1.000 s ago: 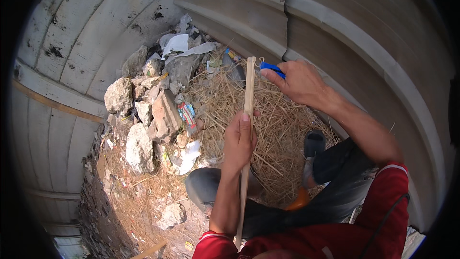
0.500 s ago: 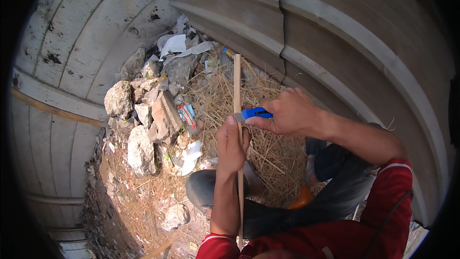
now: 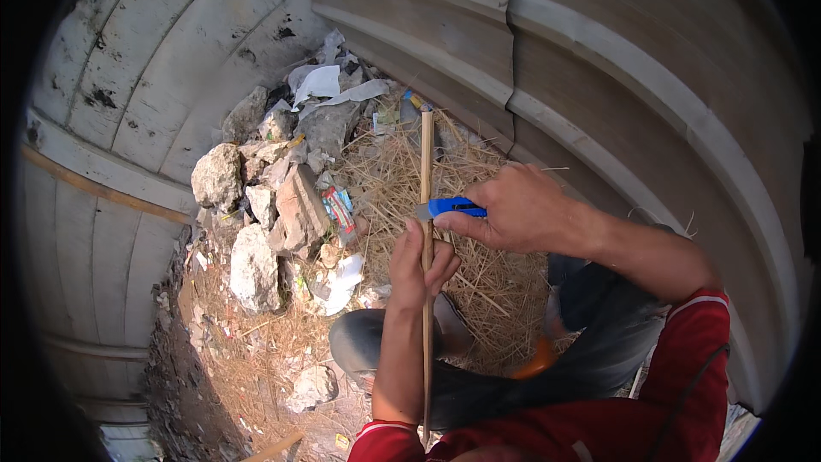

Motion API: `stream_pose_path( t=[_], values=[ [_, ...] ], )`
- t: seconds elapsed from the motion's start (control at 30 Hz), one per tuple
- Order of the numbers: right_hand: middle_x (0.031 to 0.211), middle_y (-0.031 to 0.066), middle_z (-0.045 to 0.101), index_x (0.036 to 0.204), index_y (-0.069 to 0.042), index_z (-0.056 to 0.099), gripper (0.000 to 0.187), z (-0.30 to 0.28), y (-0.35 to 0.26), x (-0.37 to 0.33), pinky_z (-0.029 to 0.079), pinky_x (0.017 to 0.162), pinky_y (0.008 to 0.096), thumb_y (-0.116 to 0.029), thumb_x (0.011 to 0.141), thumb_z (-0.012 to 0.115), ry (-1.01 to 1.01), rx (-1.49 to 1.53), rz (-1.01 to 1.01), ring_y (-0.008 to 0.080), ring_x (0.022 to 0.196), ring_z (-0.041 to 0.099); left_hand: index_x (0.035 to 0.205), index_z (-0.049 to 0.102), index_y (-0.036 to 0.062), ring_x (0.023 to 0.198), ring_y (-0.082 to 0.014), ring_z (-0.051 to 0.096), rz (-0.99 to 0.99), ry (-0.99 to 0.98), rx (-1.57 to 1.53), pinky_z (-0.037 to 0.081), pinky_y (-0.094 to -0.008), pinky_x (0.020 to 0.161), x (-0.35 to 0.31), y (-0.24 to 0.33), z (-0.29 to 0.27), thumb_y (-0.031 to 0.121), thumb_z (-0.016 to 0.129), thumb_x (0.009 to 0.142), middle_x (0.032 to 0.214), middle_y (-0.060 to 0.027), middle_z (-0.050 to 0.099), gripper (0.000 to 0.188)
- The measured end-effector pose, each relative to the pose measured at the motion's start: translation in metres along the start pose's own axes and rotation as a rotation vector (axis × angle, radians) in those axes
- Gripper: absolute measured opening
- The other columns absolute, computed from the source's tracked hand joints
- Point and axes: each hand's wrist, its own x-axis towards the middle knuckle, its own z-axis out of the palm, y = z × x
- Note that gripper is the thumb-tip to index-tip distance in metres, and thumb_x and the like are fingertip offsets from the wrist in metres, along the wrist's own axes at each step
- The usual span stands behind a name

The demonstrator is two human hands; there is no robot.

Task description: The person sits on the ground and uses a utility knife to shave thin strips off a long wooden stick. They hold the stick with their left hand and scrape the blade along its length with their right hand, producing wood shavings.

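A long thin wooden stick stands lengthwise in front of me, its lower part passing along my left forearm. My left hand is closed around it near its middle, thumb pointing up. In my right hand is a blue utility knife, gripped from the right side. Its short blade lies across the stick just above my left thumb. Pale shavings and straw-like strips cover the ground beneath both hands.
Rough rocks and broken bricks are heaped to the left, with white scraps and wrappers among them. A corrugated metal wall curves along the right; a stained panel wall rises at the left. Something orange lies by my legs.
The stick now shows a browner side than before. My right hand and the knife have shifted only slightly, and the left hand's fingers show more on the stick's right.
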Motion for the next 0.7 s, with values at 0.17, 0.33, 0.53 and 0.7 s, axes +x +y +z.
stream_pose_path(
  t=[0.17,0.33,0.53,0.7],
  values=[
    [0.051,0.0192,0.055,0.065,-0.003,0.067,0.073,0.029,0.022,0.015,0.048,0.056,0.051,-0.067,0.097,0.05,0.192,-0.108,-0.075,0.0375,0.049,0.059,0.14,0.049,-0.0029,0.031,-0.0061,0.026,-0.06,-0.006,0.061,0.021,-0.0216,0.035,0.005,0.0,-0.001,0.055,0.029,0.108,0.042,0.0076,0.03,0.069],
    [0.05,0.0174,0.054,0.066,0.001,0.066,0.077,-0.05,0.087,0.052,0.049,0.056,0.046,-0.065,0.099,0.047,0.355,-0.058,0.415,0.033,0.051,0.061,0.142,0.042,-0.0112,0.031,-0.0049,0.028,-0.088,-0.256,0.074,0.023,-0.0203,0.036,-0.017,-0.003,0.019,0.056,0.036,0.106,0.043,0.0078,0.031,0.077],
    [0.054,0.0188,0.058,0.073,0.001,0.071,0.073,-0.015,0.01,0.0,0.051,0.058,0.0466,-0.065,0.097,0.052,0.138,0.079,0.143,0.0357,0.052,0.061,0.144,0.038,-0.0109,0.031,-0.0064,0.031,-0.069,-0.188,-0.095,0.026,-0.0209,0.035,-0.01,0.013,-0.003,0.037,0.044,0.104,0.043,0.0064,0.032,0.063],
    [0.056,0.0218,0.06,0.072,-0.003,0.071,0.066,0.019,-0.008,-0.011,0.052,0.06,0.049,-0.063,0.095,0.056,0.013,0.043,-0.036,0.0416,0.058,0.064,0.124,0.053,-0.0053,0.031,-0.0078,0.03,-0.158,-0.167,-0.12,0.025,-0.0219,0.036,-0.012,0.007,-0.006,0.034,0.046,0.102,0.042,0.0063,0.031,0.046]
  ],
)
